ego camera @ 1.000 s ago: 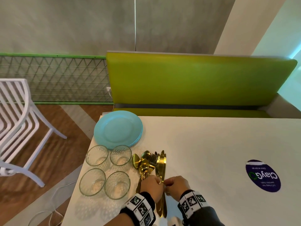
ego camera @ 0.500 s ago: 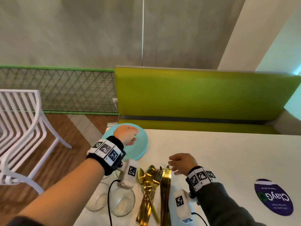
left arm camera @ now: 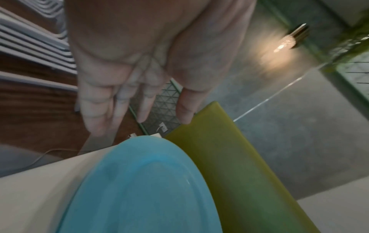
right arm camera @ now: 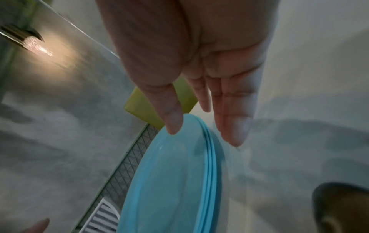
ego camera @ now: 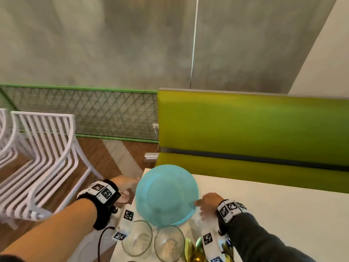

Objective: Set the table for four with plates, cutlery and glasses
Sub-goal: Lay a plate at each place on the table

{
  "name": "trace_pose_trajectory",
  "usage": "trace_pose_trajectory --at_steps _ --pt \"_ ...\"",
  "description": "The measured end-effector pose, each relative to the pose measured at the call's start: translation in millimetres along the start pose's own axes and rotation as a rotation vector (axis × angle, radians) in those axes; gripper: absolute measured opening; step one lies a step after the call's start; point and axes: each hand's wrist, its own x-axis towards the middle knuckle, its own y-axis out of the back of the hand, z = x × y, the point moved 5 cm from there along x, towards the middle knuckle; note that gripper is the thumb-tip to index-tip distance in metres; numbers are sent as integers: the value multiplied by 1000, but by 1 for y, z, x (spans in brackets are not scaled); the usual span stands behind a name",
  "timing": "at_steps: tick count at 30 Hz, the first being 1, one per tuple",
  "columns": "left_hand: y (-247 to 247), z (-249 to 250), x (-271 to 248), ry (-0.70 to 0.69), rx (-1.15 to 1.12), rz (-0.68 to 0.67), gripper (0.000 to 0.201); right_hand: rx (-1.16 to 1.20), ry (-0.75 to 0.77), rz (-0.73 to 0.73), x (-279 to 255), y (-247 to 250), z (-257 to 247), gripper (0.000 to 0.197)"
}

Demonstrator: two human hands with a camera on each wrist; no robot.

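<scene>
A stack of light-blue plates lies at the white table's far left corner. My left hand reaches the stack's left rim from beyond the table edge; the left wrist view shows that hand with straight, spread fingers just over the plates, touching nothing that I can see. My right hand is at the right rim. In the right wrist view its thumb meets the top plate's rim and its straight fingers hang beside the stack. Two glasses and gold cutlery lie nearer me.
A green bench runs along the table's far side. White slatted chairs stand on the wooden floor to the left. A black cable hangs from my left wrist past the table's left edge.
Both hands have left the cutlery and moved forward to the plate stack, the left to its left rim, the right to its right rim. The head has come closer.
</scene>
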Motion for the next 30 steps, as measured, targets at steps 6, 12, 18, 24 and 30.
trace_pose_trajectory --at_steps 6,12,18,24,30 --pt "5 -9 21 46 -59 -21 69 136 -39 -79 35 -22 0 20" --pt "4 -7 25 36 -161 -63 59 277 -59 -97 41 -27 4 15" --pt "3 1 24 -12 -194 -25 26 334 43 -56 29 -15 -3 23" --pt "-10 15 -7 -91 -208 -26 25 385 153 52 -9 11 -8 25" --pt "-18 35 -60 -309 -200 -53 39 552 340 105 -98 57 -17 8"
